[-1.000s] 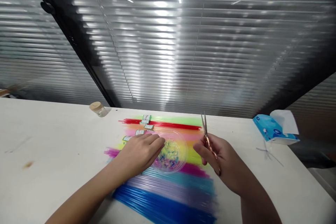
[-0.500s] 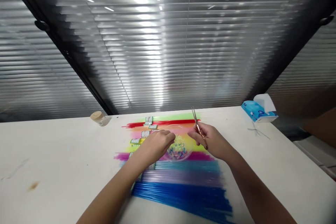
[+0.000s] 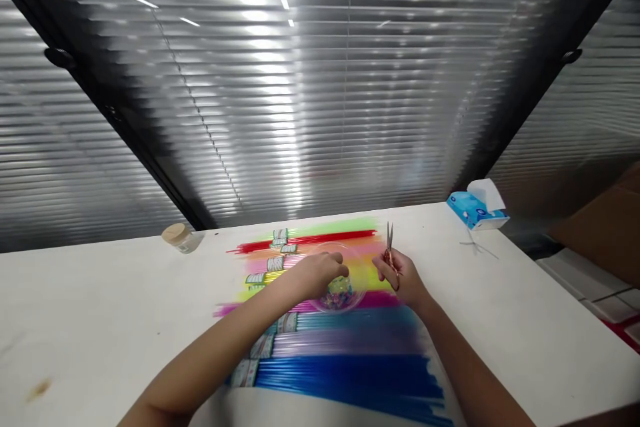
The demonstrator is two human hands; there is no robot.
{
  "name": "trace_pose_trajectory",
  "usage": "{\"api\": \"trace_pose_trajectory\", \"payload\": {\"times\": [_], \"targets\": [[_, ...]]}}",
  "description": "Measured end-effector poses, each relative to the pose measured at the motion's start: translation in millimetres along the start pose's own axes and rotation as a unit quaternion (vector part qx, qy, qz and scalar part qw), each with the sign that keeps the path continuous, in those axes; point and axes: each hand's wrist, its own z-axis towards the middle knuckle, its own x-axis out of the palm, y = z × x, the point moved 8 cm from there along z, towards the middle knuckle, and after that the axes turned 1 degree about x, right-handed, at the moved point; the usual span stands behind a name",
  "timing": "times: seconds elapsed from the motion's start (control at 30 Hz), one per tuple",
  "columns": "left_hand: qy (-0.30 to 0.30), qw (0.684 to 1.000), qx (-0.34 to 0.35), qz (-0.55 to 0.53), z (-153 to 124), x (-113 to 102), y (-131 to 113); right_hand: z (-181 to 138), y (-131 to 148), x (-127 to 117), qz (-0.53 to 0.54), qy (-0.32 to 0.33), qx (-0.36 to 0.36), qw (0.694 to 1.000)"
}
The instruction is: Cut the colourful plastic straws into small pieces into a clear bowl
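Observation:
My left hand (image 3: 325,275) is over a clear round bowl (image 3: 362,292), its fingers curled and pinched together. Whatever the fingertips may hold is too small or hidden to make out. Small cut pieces (image 3: 339,300) in several colours lie in the bowl. To the right, my right hand (image 3: 406,280) grips a pair of scissors (image 3: 390,250) by the copper-coloured handles, with the blades pointing up and slightly parted. Under and around the bowl lie bundles of thin, shiny plastic straws, among them a red bundle (image 3: 330,238) and a dark blue bundle (image 3: 345,377).
Paper bands (image 3: 245,372) wrap the left ends of the bundles. A small jar (image 3: 180,239) with a light lid stands at the back left of the white table (image 3: 125,320). At the back right are a blue tissue pack (image 3: 475,210) and a thin tie (image 3: 477,247). Blinds rise behind.
My left hand has moved right and lower over the bowl. The scissors have turned more upright in my right hand. The whole view has shifted slightly.

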Motion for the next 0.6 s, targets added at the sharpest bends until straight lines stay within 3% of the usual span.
{"api": "trace_pose_trajectory", "payload": {"times": [0.1, 0.27, 0.47, 0.6], "targets": [[0.041, 0.999, 0.017, 0.001, 13.2, 11.5, 1.0, -0.8, -6.1, -0.2, 0.012, 0.004, 0.012, 1.0], [0.048, 0.998, -0.012, -0.029, 20.0, 17.2, 7.8, 1.1, -13.9, 1.2, 0.028, 0.018, 0.032, 0.999], [0.009, 0.999, -0.007, -0.032, 23.3, 22.8, 15.4, -0.8, -19.8, 3.2, 0.025, 0.033, 0.054, 0.998], [-0.039, 0.998, 0.007, -0.052, 20.3, 15.6, 18.2, -2.1, -24.3, 1.5, 0.026, 0.024, 0.058, 0.998]]}}
